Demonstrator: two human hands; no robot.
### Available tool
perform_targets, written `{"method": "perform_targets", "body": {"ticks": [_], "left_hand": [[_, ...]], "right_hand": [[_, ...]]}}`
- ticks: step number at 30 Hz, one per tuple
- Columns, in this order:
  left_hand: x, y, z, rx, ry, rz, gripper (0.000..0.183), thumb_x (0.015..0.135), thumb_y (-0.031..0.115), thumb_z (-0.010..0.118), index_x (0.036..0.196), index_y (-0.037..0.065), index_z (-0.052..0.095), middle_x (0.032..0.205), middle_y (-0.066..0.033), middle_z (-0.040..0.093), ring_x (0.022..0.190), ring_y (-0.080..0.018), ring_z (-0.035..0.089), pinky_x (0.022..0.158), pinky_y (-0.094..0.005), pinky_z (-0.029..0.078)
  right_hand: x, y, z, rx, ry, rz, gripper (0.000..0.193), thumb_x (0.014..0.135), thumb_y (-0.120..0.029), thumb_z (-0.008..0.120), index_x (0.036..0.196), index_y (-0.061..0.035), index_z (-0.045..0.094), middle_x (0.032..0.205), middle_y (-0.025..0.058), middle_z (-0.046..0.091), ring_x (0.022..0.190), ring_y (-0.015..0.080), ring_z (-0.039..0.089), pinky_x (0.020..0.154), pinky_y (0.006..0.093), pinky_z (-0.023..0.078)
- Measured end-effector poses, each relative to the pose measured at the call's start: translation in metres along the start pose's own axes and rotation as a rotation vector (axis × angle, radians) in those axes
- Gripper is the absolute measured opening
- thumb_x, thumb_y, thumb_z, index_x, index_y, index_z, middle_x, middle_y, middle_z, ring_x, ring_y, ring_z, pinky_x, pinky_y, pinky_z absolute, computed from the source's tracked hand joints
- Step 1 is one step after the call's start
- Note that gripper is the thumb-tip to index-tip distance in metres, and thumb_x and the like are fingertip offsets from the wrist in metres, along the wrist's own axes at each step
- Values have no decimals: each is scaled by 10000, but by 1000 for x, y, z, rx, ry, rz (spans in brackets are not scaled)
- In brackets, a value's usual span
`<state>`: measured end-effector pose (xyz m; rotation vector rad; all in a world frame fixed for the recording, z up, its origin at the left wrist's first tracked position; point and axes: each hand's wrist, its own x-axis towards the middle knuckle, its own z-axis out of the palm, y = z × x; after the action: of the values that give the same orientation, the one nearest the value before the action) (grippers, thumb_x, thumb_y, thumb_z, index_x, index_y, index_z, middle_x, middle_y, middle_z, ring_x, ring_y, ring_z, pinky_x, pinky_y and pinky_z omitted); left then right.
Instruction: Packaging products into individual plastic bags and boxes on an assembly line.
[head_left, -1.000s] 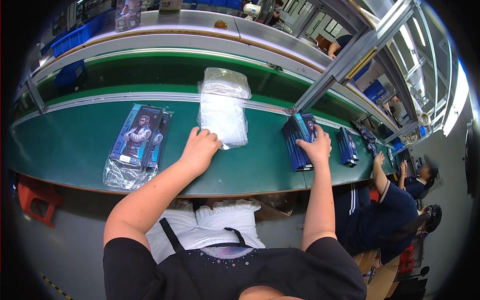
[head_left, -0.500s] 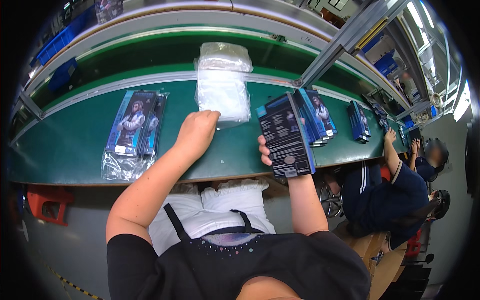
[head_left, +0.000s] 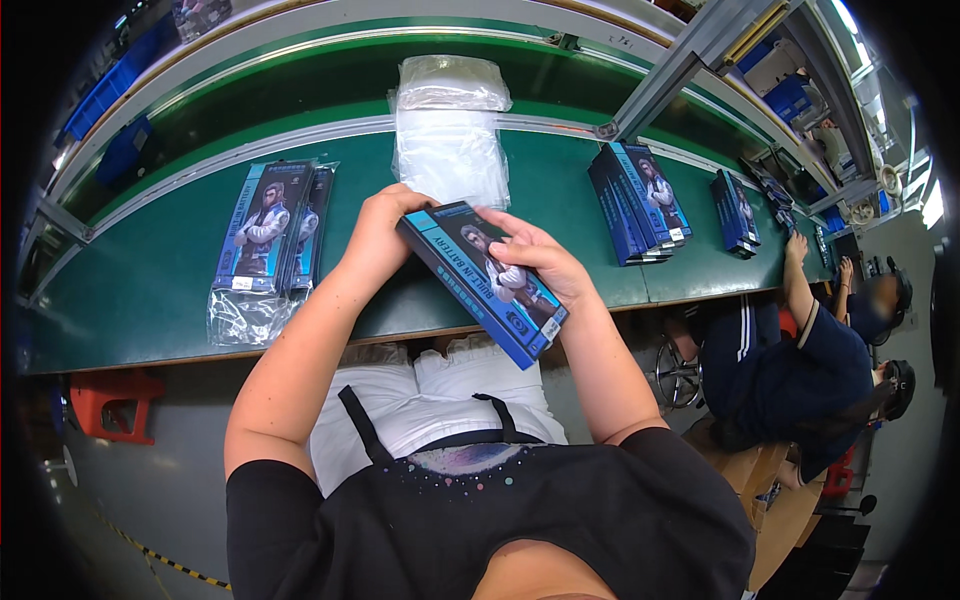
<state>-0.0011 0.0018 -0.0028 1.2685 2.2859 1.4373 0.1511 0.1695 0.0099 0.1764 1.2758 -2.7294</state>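
Observation:
My right hand is closed round a slim blue-and-black box with a figure printed on its upward face. The box is tilted over the front of the bench, its far-left end against my left hand. The left fingers are curled and partly hidden by that end, so what they pinch cannot be made out. Just beyond both hands lies a stack of clear plastic bags. To the left, boxes in clear bags lie side by side, a loose bag end hanging toward the bench edge.
Right of my hands stands a pile of similar boxes, with a smaller pile farther right. A co-worker sits at the same green bench. A red stool is below at left, a cardboard box at lower right.
The right hand has brought the box left to my left hand and turned it, so the figure side now shows. The left hand has shifted slightly from the bags' lower edge to the box's end.

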Motion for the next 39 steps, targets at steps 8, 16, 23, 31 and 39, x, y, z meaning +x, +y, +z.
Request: {"method": "perform_targets", "body": {"ticks": [8, 16, 23, 31, 39], "left_hand": [[-4, 12, -18, -354, -112, -371, 192, 813, 67, 625, 973, -29, 667, 806, -67, 661, 708, -113, 608, 655, -249, 500], [-6, 13, -23, -217, -97, -294, 206, 792, 32, 593, 966, -42, 674, 789, -117, 677, 692, -142, 641, 669, -270, 507], [-21, 24, -22, 57, -18, -118, 203, 795, -11, 575, 972, -20, 674, 794, -124, 636, 707, -188, 613, 679, -293, 495], [-26, 14, -23, 161, -8, 3, 240, 772, -22, 565, 988, -4, 667, 761, -150, 586, 681, -240, 575, 658, -330, 468], [-33, 24, -11, 187, 78, 114, 267, 736, -46, 564, 984, 9, 643, 770, -147, 580, 694, -288, 583, 644, -363, 475]], "right_hand": [[-14, -5, -1, -342, 139, -93, 743, 763, -11, 669, 1378, 101, 267, 1244, 191, 523, 1098, 194, 549, 934, 284, 438], [-13, 11, 7, -445, 218, -225, 753, 792, -55, 651, 1395, 99, 227, 1371, 191, 403, 1246, 217, 418, 1045, 303, 302], [-15, 25, 18, -561, 263, -276, 684, 799, -36, 623, 1383, 81, 288, 1324, 161, 447, 1197, 207, 460, 1019, 317, 338], [-18, 22, 23, -487, 235, -228, 656, 801, -14, 617, 1368, 81, 301, 1274, 168, 491, 1169, 206, 484, 1001, 319, 361], [-14, 33, 29, -567, 350, -341, 622, 808, 11, 587, 1357, 84, 303, 1242, 173, 506, 1155, 205, 490, 986, 308, 372]]}}
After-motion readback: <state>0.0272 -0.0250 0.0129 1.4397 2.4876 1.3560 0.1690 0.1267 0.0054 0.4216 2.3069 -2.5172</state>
